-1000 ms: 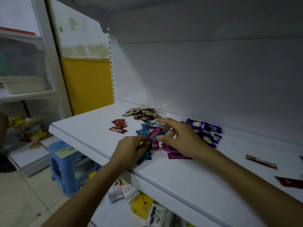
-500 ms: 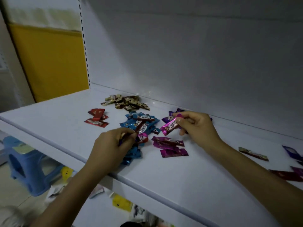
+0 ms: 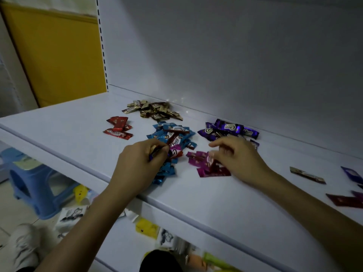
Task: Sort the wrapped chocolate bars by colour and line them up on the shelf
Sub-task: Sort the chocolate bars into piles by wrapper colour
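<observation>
On the white shelf the wrapped bars lie in colour piles: gold-brown at the back, red to the left, blue in the middle with a few dark red and pink bars mixed in, purple at the back right, magenta in front of it. My left hand rests at the blue pile's near side, its fingers curled round a dark purple bar. My right hand hovers low over the magenta pile, thumb and fingers pinching a magenta bar down onto it.
Loose bars lie at the right end of the shelf: a brown one, a purple one and a dark red one. A blue stool stands on the floor at left. Yellow packets sit on the lower shelf.
My right hand has carried the magenta bar from above the purple pile down to the magenta pile. My left hand has stayed at the blue pile. The camera has tilted down.
</observation>
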